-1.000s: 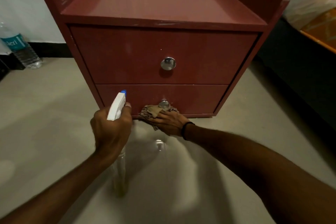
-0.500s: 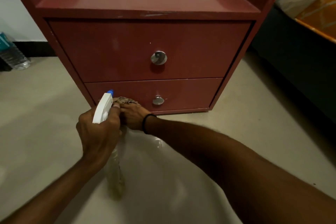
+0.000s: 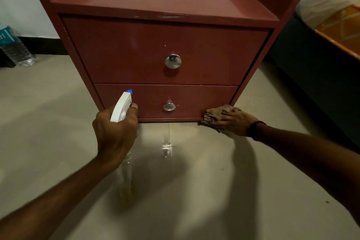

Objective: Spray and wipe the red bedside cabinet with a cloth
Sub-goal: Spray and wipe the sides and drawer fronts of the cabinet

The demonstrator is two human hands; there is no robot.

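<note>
right hand gripping the cloth has swept from the lower drawer's left to its right corner, left hand clenched on spray bottle, front nearly done

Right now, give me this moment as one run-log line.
left hand: holds spray bottle | right hand: presses cloth on cabinet lower-right corner | drawers shut

I see a home bedroom: a red bedside cabinet stands on a tiled floor beside a bed, against a white wall.
</note>
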